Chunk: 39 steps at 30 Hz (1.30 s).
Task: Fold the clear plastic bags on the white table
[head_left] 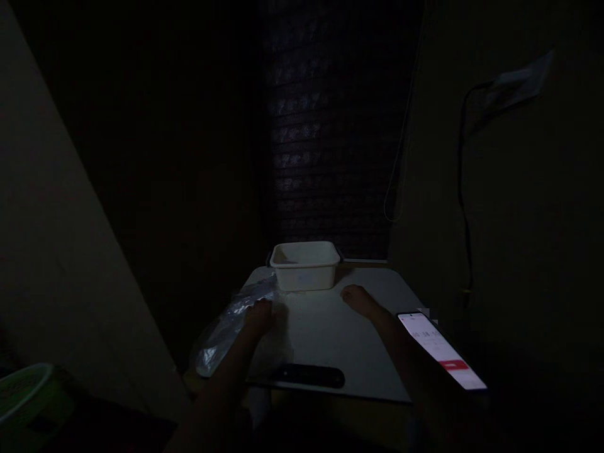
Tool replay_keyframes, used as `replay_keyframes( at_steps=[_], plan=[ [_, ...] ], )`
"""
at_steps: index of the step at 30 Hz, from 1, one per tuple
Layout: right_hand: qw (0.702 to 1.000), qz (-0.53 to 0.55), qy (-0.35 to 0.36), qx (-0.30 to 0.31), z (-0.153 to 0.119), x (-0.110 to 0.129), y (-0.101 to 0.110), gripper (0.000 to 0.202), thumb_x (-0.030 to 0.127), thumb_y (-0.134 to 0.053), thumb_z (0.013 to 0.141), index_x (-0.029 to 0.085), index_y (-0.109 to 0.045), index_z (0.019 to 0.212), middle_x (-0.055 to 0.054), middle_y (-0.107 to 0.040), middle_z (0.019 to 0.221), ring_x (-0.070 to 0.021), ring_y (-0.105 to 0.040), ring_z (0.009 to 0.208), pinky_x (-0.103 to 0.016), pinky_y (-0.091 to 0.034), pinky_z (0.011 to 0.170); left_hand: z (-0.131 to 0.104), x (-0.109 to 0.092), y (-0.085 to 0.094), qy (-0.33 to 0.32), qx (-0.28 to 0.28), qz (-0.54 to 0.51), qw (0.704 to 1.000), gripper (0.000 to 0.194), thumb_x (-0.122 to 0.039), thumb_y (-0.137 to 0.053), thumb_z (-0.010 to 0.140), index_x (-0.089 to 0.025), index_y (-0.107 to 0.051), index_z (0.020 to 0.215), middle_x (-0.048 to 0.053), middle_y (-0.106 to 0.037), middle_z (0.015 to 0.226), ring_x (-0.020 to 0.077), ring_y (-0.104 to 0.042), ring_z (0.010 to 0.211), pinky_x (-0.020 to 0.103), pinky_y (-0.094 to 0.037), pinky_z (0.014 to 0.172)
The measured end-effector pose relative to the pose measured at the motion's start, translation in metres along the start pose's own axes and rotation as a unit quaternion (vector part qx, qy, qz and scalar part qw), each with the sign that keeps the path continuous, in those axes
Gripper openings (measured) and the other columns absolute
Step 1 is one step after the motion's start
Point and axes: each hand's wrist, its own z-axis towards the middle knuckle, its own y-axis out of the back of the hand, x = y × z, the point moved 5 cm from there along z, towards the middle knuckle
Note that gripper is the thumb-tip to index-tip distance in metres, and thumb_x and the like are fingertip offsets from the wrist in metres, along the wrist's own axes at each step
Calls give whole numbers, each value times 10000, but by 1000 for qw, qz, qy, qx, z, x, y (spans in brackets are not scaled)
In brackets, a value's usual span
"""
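Taking the white tub (306, 277) as our landmark, we have the clear plastic (225, 327) in front and to its left, with our left hand (258, 316) over it; in this dimness we cannot tell whether those fingers grip it. Our right hand (357, 299), in front and to the tub's right, looks curled, but we cannot tell if it holds anything. Such thin film probably slides and creases easily, so we'd do well to press lightly and smooth slowly.
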Motion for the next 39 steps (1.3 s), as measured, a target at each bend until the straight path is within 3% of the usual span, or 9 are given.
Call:
replay_keyframes(
  at_steps=[6,15,25,29,32,36,39],
  plan=[
    [1000,-15,8,16,-17,5,1,193,115,-369,626,135,-561,643,-57,-574,724,-119,-494,664,-191,-333,583,2,-4,-4,-15,17,-31,999,190,-236,-378,700,-143,-500,812,86,-537,856,176,-487,782,262,-351,637],
    [999,-29,13,31,-9,7,-4,207,118,-355,639,137,-561,639,-55,-577,700,-115,-497,640,-184,-332,555,19,3,-12,33,3,-52,998,187,-158,-360,685,-104,-538,695,117,-555,753,198,-518,696,257,-351,569],
    [999,-14,28,25,-12,28,-2,209,127,-356,641,131,-565,651,-56,-579,705,-115,-501,651,-183,-333,558,13,-5,27,24,-93,-104,990,206,-239,-352,695,-162,-540,727,75,-562,781,167,-512,705,222,-323,536],
    [999,-7,50,19,-16,40,4,208,104,-359,626,124,-566,634,-59,-577,685,-119,-502,637,-188,-340,557,12,-14,43,-2,-167,-207,964,239,-323,-380,678,-162,-556,662,56,-579,690,154,-518,637,216,-321,519],
    [998,11,62,11,-22,50,9,224,99,-358,628,118,-566,710,-61,-573,704,-123,-501,647,-199,-352,572,12,-28,50,-37,-179,-325,928,263,-349,-400,654,-143,-559,616,48,-579,620,147,-517,583,220,-337,519],
    [992,33,105,-60,-33,70,25,448,104,-438,592,146,-411,1037,-65,-492,961,-137,-441,846,-223,-341,694,9,-57,59,-103,-113,-476,866,206,-308,-443,608,-136,-556,601,25,-573,592,133,-508,569,217,-359,524],
    [984,8,145,-100,-38,84,39,585,95,-506,537,200,-349,1090,-44,-419,1049,-151,-350,956,-251,-306,760,3,-77,67,-149,-54,-529,833,138,-257,-487,562,-133,-547,576,1,-553,554,107,-485,528,206,-357,512]
  ],
)
